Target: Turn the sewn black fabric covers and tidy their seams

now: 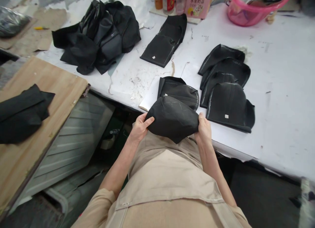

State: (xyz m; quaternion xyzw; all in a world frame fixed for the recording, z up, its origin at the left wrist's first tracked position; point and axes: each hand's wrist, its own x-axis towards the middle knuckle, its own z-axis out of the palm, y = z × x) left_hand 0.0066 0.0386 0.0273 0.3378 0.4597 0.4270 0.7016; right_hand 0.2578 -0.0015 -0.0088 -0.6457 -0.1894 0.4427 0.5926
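Observation:
I hold a rounded black fabric piece (172,118) at the near edge of the white table (278,90). My left hand (140,125) grips its left side and my right hand (203,129) grips its right side. Just beyond it lies another black piece (179,90) flat on the table. To the right sits a stack of similar curved black pieces (227,85), overlapping one another.
A heap of black fabric (98,34) lies at the back left, and a flat folded black stack (166,41) sits mid-table. A wooden board (36,106) at left carries more black cloth (22,111). A pink basin (253,6), bottles (167,0) and a pink carton (198,3) stand at the far edge.

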